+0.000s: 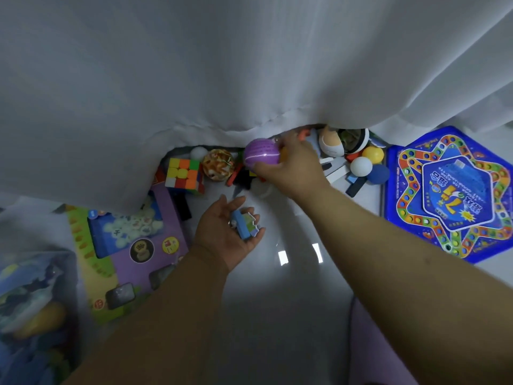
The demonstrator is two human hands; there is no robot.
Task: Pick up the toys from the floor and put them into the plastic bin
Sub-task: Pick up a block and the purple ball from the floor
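Clearly the job is only partly done. The right hand (291,165) grips a purple ball (261,152) at the curtain's hem, fingers curled round its right side, the ball seemingly just lifted off the floor, though contact cannot be told. The left hand (230,232) lies palm up nearer the person, fingers loosely cupped round a small blue and green toy piece (245,223) resting in the palm.

Many toys still lie on the floor: a colour cube (184,172) and a patterned orange ball (218,163) just left of the purple one, a white ball (360,166), a yellow ball (373,154) and a dark blue ball (379,175) to the right, with black and white blocks (337,173) among them. A purple toy box (130,245) sits at left and a blue star-shaped game board (455,195) at right. What may be the plastic bin (33,301) shows blurred at lower left, holding coloured things; I cannot be sure.

For room, the white curtain (222,79) hangs over the back of the pile and hides part of it, so reaching deeper means lifting cloth. The glossy floor (277,301) between the arms is bare, a fair path back toward the lower left.
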